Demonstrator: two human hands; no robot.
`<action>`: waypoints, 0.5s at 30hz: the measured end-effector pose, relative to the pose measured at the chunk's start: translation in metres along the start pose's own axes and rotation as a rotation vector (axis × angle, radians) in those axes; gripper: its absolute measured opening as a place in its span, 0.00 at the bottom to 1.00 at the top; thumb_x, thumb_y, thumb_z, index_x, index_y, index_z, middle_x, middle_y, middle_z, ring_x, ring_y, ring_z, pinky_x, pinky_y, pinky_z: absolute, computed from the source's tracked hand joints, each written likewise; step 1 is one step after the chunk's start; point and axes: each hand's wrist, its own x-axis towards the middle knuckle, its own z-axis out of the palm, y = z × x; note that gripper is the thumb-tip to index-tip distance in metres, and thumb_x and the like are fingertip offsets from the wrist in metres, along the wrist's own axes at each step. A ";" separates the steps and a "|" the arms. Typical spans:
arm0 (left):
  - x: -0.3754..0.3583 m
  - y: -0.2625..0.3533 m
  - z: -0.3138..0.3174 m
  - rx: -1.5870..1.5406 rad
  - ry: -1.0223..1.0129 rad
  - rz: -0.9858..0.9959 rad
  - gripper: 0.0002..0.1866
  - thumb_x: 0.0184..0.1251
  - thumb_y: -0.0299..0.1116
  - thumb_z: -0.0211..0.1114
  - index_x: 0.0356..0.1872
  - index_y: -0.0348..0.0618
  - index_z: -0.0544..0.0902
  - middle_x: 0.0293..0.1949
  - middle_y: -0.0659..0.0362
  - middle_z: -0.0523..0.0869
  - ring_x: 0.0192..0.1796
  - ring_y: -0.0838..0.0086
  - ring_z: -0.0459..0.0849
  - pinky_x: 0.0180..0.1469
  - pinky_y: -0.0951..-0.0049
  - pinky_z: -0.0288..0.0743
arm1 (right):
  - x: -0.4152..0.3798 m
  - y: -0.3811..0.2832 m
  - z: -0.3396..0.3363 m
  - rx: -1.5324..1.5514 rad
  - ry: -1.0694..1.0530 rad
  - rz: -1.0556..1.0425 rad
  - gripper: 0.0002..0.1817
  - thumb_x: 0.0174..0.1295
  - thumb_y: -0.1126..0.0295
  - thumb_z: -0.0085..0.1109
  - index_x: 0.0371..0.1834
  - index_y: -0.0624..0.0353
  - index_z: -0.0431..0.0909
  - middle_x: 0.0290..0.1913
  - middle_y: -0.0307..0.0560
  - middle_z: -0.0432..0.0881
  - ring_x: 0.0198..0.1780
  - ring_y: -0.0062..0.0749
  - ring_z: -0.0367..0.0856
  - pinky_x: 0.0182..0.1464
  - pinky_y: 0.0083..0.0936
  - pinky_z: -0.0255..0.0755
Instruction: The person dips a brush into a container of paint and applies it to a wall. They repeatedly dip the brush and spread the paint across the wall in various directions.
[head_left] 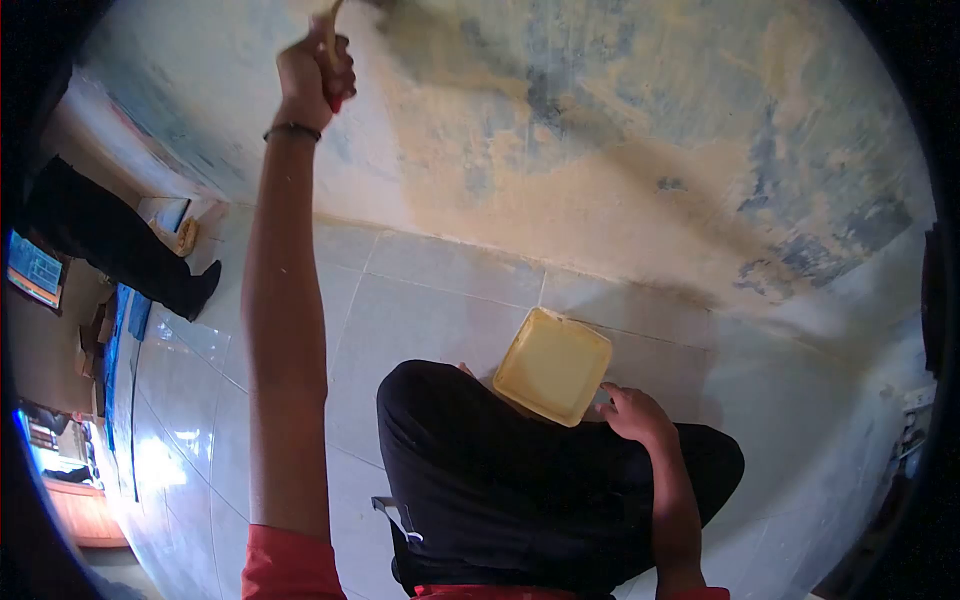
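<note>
My left hand (318, 72) is raised against the upper part of the view, its fingers wrapped round the pale handle of a brush (334, 25). A bit of red shows below the fist; the brush's head is mostly cut off by the top edge. Low in front of my folded legs is a square yellow tub (510, 375) holding pale cream paint (560, 368). My right hand (638, 416) grips the tub's right edge near its lower corner, fingers bent at the rim.
A wall (620, 150) with blotchy grey-blue and cream patches rises ahead from the tiled floor (420, 290). To the left stands another person's dark-trousered leg (110, 235). Blue sheeting (118, 340) and boxes lie farther left. Various items (912, 435) sit at the right edge.
</note>
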 end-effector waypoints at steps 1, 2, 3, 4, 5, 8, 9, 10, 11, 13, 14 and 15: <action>0.001 -0.017 -0.007 -0.036 0.010 -0.052 0.25 0.69 0.57 0.46 0.24 0.45 0.70 0.10 0.64 0.65 0.09 0.77 0.58 0.15 0.74 0.52 | 0.000 -0.001 -0.001 -0.006 0.012 -0.003 0.26 0.63 0.57 0.50 0.62 0.59 0.66 0.43 0.60 0.81 0.49 0.54 0.78 0.54 0.44 0.70; 0.003 -0.039 -0.017 -0.054 -0.008 -0.047 0.26 0.69 0.58 0.45 0.24 0.45 0.70 0.09 0.63 0.64 0.07 0.76 0.56 0.13 0.74 0.50 | 0.001 -0.001 -0.001 -0.003 0.014 0.003 0.26 0.63 0.57 0.50 0.62 0.59 0.66 0.43 0.60 0.81 0.49 0.54 0.78 0.54 0.44 0.70; -0.005 -0.052 -0.019 -0.026 0.053 -0.098 0.26 0.69 0.58 0.45 0.23 0.45 0.70 0.09 0.63 0.64 0.06 0.76 0.55 0.11 0.74 0.49 | 0.002 -0.002 -0.002 -0.007 -0.021 0.021 0.26 0.63 0.57 0.50 0.62 0.59 0.66 0.44 0.60 0.80 0.50 0.53 0.78 0.54 0.44 0.70; -0.009 -0.070 -0.023 -0.043 0.112 -0.128 0.27 0.68 0.59 0.45 0.23 0.45 0.69 0.09 0.63 0.63 0.06 0.76 0.56 0.10 0.74 0.49 | 0.002 -0.002 -0.003 -0.011 -0.058 0.038 0.26 0.63 0.57 0.50 0.62 0.59 0.66 0.46 0.60 0.80 0.50 0.53 0.77 0.55 0.44 0.70; -0.015 -0.088 -0.030 -0.033 0.118 -0.162 0.27 0.68 0.60 0.46 0.22 0.44 0.69 0.09 0.63 0.63 0.06 0.76 0.57 0.10 0.74 0.50 | 0.002 -0.001 -0.002 -0.011 -0.061 0.042 0.26 0.63 0.57 0.50 0.62 0.59 0.66 0.46 0.60 0.80 0.50 0.53 0.77 0.55 0.44 0.70; -0.039 -0.134 -0.045 0.032 0.159 -0.231 0.27 0.68 0.58 0.48 0.21 0.45 0.68 0.10 0.63 0.64 0.07 0.77 0.59 0.09 0.75 0.51 | 0.004 -0.002 0.001 -0.013 -0.040 0.028 0.24 0.62 0.59 0.52 0.58 0.60 0.69 0.42 0.62 0.80 0.47 0.54 0.78 0.50 0.42 0.71; -0.043 -0.153 -0.052 0.043 0.189 -0.278 0.27 0.68 0.58 0.49 0.20 0.45 0.68 0.10 0.64 0.64 0.07 0.77 0.59 0.09 0.76 0.50 | 0.006 0.001 0.005 -0.016 -0.014 0.003 0.24 0.62 0.59 0.52 0.58 0.61 0.69 0.42 0.62 0.80 0.47 0.54 0.78 0.50 0.42 0.71; -0.051 -0.168 -0.056 0.049 0.196 -0.296 0.27 0.68 0.58 0.49 0.19 0.46 0.68 0.09 0.64 0.63 0.06 0.78 0.58 0.08 0.76 0.50 | 0.006 0.002 0.007 -0.020 0.012 -0.022 0.24 0.62 0.59 0.52 0.58 0.61 0.69 0.42 0.62 0.80 0.47 0.54 0.78 0.51 0.42 0.71; -0.062 -0.181 -0.058 0.122 0.220 -0.322 0.27 0.68 0.58 0.49 0.18 0.47 0.67 0.08 0.64 0.62 0.06 0.78 0.57 0.08 0.76 0.50 | 0.007 0.001 0.008 -0.024 0.011 -0.024 0.24 0.62 0.59 0.52 0.58 0.61 0.69 0.42 0.62 0.80 0.47 0.54 0.78 0.51 0.42 0.71; -0.076 -0.213 -0.074 0.137 0.195 -0.444 0.28 0.66 0.60 0.50 0.16 0.48 0.65 0.07 0.64 0.62 0.05 0.78 0.58 0.08 0.76 0.51 | 0.009 0.000 0.007 -0.023 -0.027 0.019 0.25 0.62 0.59 0.51 0.59 0.60 0.68 0.43 0.61 0.80 0.48 0.53 0.78 0.51 0.42 0.71; -0.084 -0.225 -0.080 0.145 0.206 -0.544 0.29 0.65 0.62 0.50 0.16 0.48 0.65 0.07 0.65 0.61 0.05 0.78 0.58 0.07 0.76 0.51 | 0.009 0.000 0.006 -0.028 -0.026 0.022 0.25 0.62 0.59 0.51 0.59 0.60 0.68 0.43 0.61 0.80 0.48 0.53 0.78 0.51 0.42 0.71; -0.092 -0.239 -0.087 0.232 0.200 -0.564 0.30 0.64 0.63 0.50 0.15 0.49 0.65 0.07 0.66 0.61 0.05 0.78 0.58 0.07 0.76 0.50 | 0.010 -0.001 0.005 -0.027 -0.077 0.056 0.25 0.63 0.57 0.50 0.61 0.58 0.67 0.47 0.61 0.79 0.50 0.53 0.77 0.54 0.43 0.70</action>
